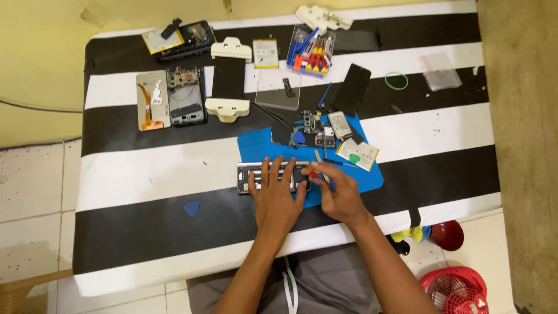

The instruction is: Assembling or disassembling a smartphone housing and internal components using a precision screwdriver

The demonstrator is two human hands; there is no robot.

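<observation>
Directly beneath both hands: opened phone [256, 177], long axis left–right.
Left hand [278, 195] presses flat, released; right hand [337, 195] pinches red-handled tool [314, 172] at phone's right end.

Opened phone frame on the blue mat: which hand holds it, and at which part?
The left hand lies flat on the opened phone frame, fingers spread over its right half. The right hand pinches a small red-tipped tool at the frame's right end.
</observation>
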